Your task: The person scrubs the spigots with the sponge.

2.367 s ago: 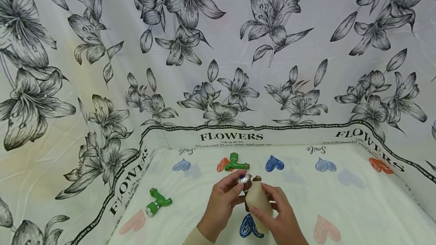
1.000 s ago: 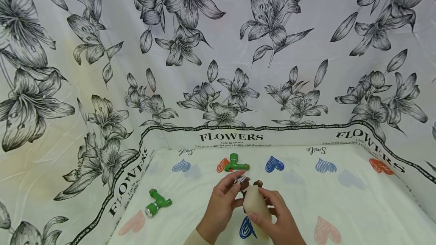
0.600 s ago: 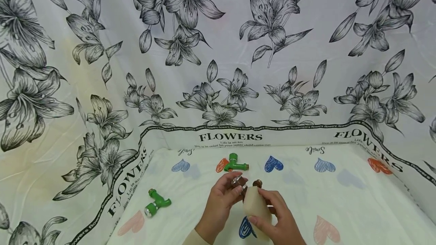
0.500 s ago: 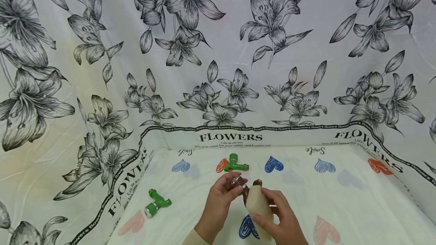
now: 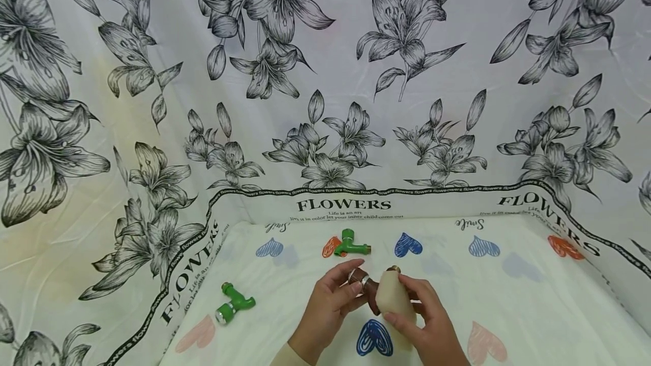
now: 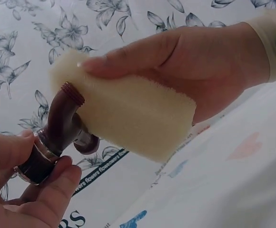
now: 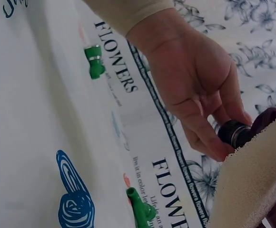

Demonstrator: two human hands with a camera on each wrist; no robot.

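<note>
A dark brown faucet (image 5: 372, 293) with silver rings is held above the table in front of me. My left hand (image 5: 325, 306) pinches it by its knob end between thumb and fingers. My right hand (image 5: 432, 323) grips a beige sponge (image 5: 394, 296), thumb on one face and fingers behind. In the left wrist view, the sponge (image 6: 133, 114) lies against the side of the faucet (image 6: 62, 118), whose threaded end points up. The head view has part of the faucet hidden behind the sponge.
Two green faucets lie on the white heart-print cloth (image 5: 305, 332): one green faucet (image 5: 235, 303) at the left, another green faucet (image 5: 352, 245) beyond my hands. A flower-print curtain (image 5: 346, 72) rises at the back and sides.
The brown faucet has turned in my left hand, its knob's end face swinging from facing up toward me to facing left. The sponge has shifted over it and now sits slightly farther right.
</note>
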